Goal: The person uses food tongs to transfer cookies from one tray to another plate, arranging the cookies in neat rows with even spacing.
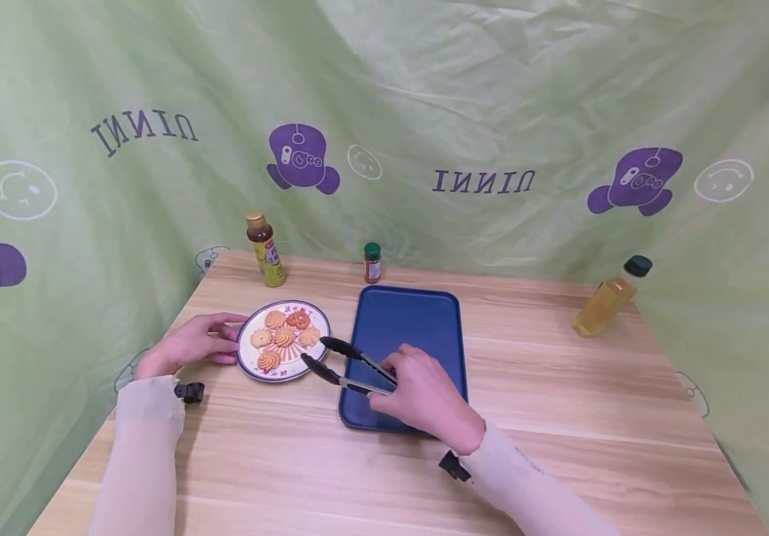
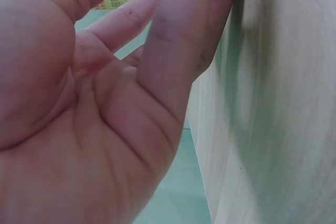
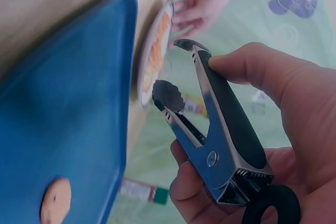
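A round plate (image 1: 245, 362) with a dark rim bears several cookies (image 1: 284, 338), one of them pretzel-shaped. At its left rim my left hand (image 1: 193, 344) holds the edge with fingers and thumb. My right hand (image 1: 420, 387) grips kitchen tongs (image 3: 223, 129) by their sides. The tongs' black scalloped tips (image 1: 317, 366) are spread, with nothing between them, by the plate's right edge. Under the right hand lies a dark blue tray (image 1: 407, 320). One cookie (image 3: 56, 201) lies on this tray in the right wrist view; in the head view the right hand hides it.
Behind the plate stands a yellow-labelled bottle (image 1: 266, 249) with a tan cap. A small green-capped jar (image 1: 372, 263) is just beyond the tray. Toward the table's right side stands a bottle of yellow liquid (image 1: 604, 301). A green printed curtain (image 1: 384, 97) surrounds the wooden table (image 1: 545, 402).
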Available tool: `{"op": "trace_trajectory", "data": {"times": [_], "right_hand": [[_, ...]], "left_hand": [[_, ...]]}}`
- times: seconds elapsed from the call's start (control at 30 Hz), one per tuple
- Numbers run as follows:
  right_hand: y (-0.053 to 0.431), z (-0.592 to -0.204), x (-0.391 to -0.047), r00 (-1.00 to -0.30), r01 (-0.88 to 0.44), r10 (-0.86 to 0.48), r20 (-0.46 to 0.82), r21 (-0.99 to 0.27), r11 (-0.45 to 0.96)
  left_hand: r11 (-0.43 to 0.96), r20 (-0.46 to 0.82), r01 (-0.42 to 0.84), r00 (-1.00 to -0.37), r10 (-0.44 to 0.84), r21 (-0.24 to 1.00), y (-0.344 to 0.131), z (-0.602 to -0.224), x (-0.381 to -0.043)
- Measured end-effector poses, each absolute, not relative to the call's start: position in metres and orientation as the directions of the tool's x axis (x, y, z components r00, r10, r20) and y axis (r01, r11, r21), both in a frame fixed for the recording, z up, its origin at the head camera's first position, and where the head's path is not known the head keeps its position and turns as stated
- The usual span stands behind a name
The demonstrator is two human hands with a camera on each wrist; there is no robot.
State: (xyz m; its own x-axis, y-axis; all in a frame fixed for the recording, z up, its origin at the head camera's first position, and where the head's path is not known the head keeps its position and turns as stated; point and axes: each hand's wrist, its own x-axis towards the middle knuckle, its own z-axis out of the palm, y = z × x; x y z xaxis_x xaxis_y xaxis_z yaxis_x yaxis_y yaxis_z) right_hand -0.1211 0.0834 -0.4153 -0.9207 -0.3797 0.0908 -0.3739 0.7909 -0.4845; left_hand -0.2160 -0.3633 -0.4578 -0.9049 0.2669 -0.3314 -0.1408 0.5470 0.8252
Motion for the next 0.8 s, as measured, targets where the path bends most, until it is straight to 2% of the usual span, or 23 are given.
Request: {"op": "trace_trajectory", "data": {"times": [0.2, 0.4, 0.8], "right_hand": [[0.111, -0.412, -0.113, -0.946, -0.32, -0.302, 0.117, -0.473, 0.821], [0.133, -0.416, -0.105, -0.965, -0.262, -0.247, 0.092, -0.45, 0.854], [0.182, -0.431, -0.08, -0.968, -0.242, -0.198, 0.154, -0.371, 0.897]], "left_hand": [[0.553, -0.33, -0.138, -0.906, 0.264, 0.822, -0.362, -0.456, -0.215], [0.566, -0.331, -0.136, -0.908, 0.257, 0.813, -0.361, -0.453, -0.213], [0.551, -0.331, -0.142, -0.907, 0.261, 0.822, -0.359, -0.452, -0.212]]}}
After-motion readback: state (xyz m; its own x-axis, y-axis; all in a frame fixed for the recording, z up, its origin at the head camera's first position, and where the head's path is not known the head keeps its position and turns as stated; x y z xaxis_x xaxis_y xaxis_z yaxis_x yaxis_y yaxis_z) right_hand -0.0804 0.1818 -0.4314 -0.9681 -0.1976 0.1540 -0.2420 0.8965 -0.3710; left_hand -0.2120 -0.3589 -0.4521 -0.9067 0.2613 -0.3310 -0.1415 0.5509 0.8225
